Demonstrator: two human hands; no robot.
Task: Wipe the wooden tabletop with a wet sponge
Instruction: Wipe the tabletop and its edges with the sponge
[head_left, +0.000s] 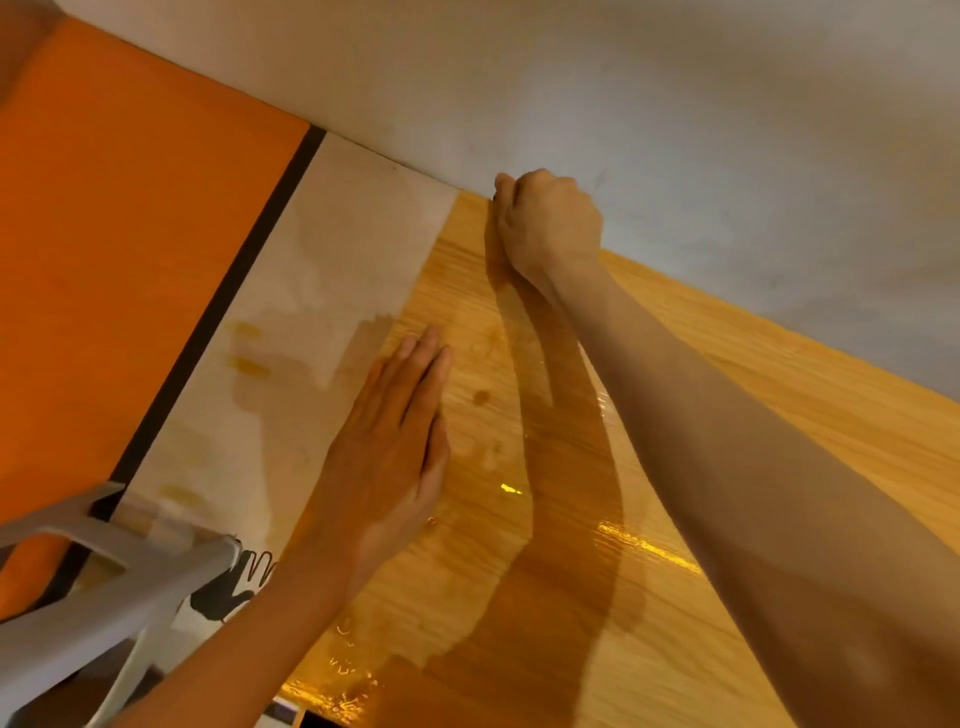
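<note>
Head view showed the wiping under way at the far edge of the wooden tabletop (727, 364), where it met the pale grey wall (675, 104). The right hand (550, 228) was stretched out to that edge with its fingers curled into a fist. Only a dark sliver showed at the knuckles, so the sponge was presumably inside the fist, though it could not be made out and what the fingers held could not be told for certain. The left hand (395, 431) lay flat on the tabletop nearer the person, fingers straight and together, holding nothing and apparently bracing the reach.

As a judgement, the far corner was the step in hand. The next move would call for drawing the fist back along the grain toward the near edge, with pressure kept even, and the left hand would have to lift off the patch it covered.

The wood was golden with fine straight grain, and a wet film gave it bright glints near the bottom of the view. Beside it ran a pale, smooth panel (332, 249) marked with darker damp patches, then a thin black strip and a flat orange surface (130, 208). A grey plastic chair (119, 571) stood at lower left.
</note>
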